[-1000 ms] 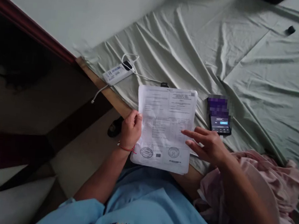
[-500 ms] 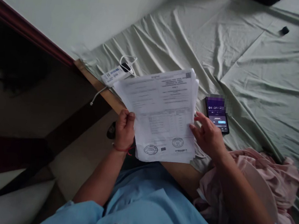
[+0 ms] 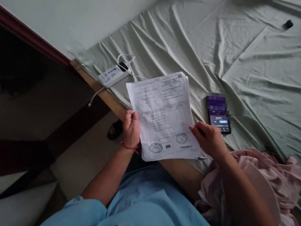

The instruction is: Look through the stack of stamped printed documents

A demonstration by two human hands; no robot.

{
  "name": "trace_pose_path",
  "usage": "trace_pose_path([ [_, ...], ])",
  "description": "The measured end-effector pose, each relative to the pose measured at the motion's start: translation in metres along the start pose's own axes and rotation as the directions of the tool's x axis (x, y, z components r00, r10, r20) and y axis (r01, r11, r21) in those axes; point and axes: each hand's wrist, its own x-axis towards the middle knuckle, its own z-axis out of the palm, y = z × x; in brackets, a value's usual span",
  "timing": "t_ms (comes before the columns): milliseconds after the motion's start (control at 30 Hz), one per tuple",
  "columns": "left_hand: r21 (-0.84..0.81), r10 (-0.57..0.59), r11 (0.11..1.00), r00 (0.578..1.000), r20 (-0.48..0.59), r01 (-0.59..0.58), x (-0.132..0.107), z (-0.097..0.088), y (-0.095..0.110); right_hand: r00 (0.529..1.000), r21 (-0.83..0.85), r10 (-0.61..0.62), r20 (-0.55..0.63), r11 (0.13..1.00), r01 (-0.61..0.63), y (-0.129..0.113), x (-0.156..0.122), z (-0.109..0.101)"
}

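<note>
Head view: papers, a printed sheaf with two stamps near the bottom, are held tilted above the near edge of the bed. The left edge is pinched in the closed left hand; the lower right edge is gripped by the curled right hand. A phone lies just right, a charger far left, pink cloth near right.

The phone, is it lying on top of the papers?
No, the phone lies on the sheet, beside the papers and apart from them.
</note>
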Motion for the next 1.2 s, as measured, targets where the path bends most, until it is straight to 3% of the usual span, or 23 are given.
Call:
trace_pose_path([
  [133,0.151,0.109,0.983,0.994,0.01,-0.109,-0.003,0.004,0.009,0.998,-0.02,-0.042,0.056,0.999,0.043,0.003,0.001,-0.001],
  [433,0.225,0.137,0.962,0.987,0.086,-0.154,-0.007,0.008,0.016,0.984,-0.068,-0.024,0.179,0.997,0.036,0.003,-0.004,-0.011],
  [667,0.193,0.125,0.971,0.988,0.092,-0.141,-0.006,0.008,0.016,0.998,-0.116,0.064,0.008,0.991,-0.062,0.005,-0.001,-0.011],
  [1000,0.171,0.072,0.982,0.994,0.086,-0.086,-0.006,0.009,0.019,0.996,-0.141,0.085,0.033,0.987,-0.079,0.009,0.0,-0.006],
  [1200,0.194,0.098,0.974,0.988,0.121,-0.12,-0.008,0.009,0.023,0.992,-0.117,0.106,-0.063,0.987,-0.113,0.006,0.0,-0.008],
])
